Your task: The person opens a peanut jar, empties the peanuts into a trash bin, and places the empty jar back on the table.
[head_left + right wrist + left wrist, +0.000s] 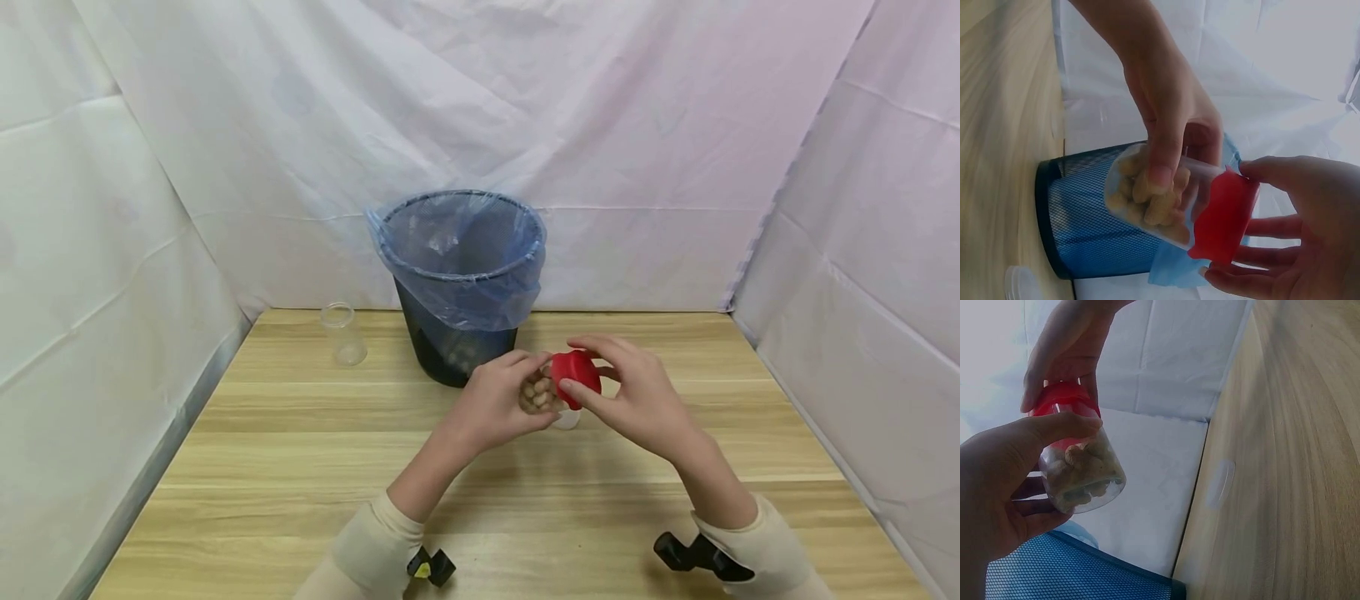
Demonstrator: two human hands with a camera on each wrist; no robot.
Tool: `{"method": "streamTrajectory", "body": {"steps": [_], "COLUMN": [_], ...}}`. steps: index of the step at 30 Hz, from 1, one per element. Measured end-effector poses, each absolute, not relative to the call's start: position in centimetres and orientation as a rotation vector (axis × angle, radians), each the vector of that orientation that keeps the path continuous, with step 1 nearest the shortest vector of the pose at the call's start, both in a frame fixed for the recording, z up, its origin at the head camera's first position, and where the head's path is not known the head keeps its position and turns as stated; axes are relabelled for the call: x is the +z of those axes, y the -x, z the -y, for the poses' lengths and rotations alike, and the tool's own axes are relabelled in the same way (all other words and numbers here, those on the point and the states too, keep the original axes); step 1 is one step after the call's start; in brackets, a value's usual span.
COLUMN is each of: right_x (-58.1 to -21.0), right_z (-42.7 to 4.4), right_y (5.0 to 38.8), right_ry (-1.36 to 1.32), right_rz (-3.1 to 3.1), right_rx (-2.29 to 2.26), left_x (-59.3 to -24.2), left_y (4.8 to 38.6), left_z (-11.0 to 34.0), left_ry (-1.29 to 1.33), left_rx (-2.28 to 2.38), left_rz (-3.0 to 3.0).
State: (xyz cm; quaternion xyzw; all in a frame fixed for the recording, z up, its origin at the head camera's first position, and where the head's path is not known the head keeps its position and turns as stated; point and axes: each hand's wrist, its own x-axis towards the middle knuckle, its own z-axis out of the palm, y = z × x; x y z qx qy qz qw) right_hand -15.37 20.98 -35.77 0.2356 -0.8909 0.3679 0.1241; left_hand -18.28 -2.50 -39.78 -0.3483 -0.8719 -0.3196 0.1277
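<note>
My left hand (498, 400) grips a clear plastic jar (1129, 165) partly filled with what look like peanuts in their shells (536, 393). In the right wrist view the left thumb lies along the jar's side. My right hand (637, 396) holds the red cap (576, 377) with a wavy edge, fingers and thumb spread round its rim. The cap covers the jar's mouth end, and the jar is tilted above the table. Below them on the wood lies a translucent white disc-shaped lid (1221, 484), partly hidden in the head view.
A black mesh bin (423, 337) lined with a blue plastic bag (487, 300) stands just behind the hands. To its left is a clear plastic container (347, 340) on the wooden table (285, 467). White cloth (637, 167) hangs behind and at both sides.
</note>
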Motion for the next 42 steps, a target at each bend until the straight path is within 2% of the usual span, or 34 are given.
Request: {"method": "streamTrajectory", "body": {"steps": [6,20,32,38,42], "right_x": [-35.9,-35.8,-36.0,-36.0,-35.9], "right_z": [-20.7,-21.8,-20.9,-20.9,-21.3], "right_y": [15.3,15.9,15.4,15.3,15.4], "right_ry": [-0.608,-0.865,-0.569,-0.568,-0.67], "right_rz": [2.638,2.562,2.618,2.639,2.618], "right_rx": [1.077,1.129,1.119,1.128,1.123], "left_x": [-39.8,-39.6,-39.7,-39.8,-39.6], "left_y": [18.1,18.6,18.4,18.4,18.4], "left_z": [2.5,2.9,2.9,2.9,3.0], "left_ry": [1.009,1.064,1.005,1.002,1.014], "left_rx": [-0.901,-1.087,-0.969,-0.963,-1.008], "left_rz": [2.525,2.533,2.552,2.541,2.543]}}
